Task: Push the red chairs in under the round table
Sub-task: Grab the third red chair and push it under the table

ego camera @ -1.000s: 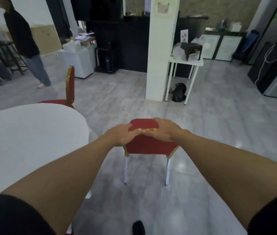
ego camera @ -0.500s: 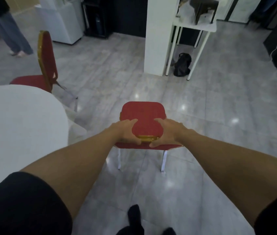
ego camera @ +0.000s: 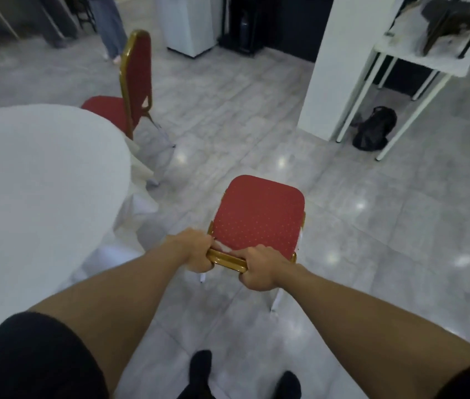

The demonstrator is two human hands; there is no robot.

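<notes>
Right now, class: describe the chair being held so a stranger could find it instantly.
Start at the round white table. Right of it, on open floor, stands a red chair. Unlike the other red chair against the table, both hands grip its gold top rail.

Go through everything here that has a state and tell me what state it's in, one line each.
Near red chair: upright on the floor, out in the open, not under the table.
Far red chair: upright, seat partly tucked under the table edge.
Round table: covered by a white cloth, top bare.
Left hand: closed on the near chair's gold backrest top.
Right hand: closed on the same backrest top.
Black bag: slumped on the floor under the white side table.
</notes>
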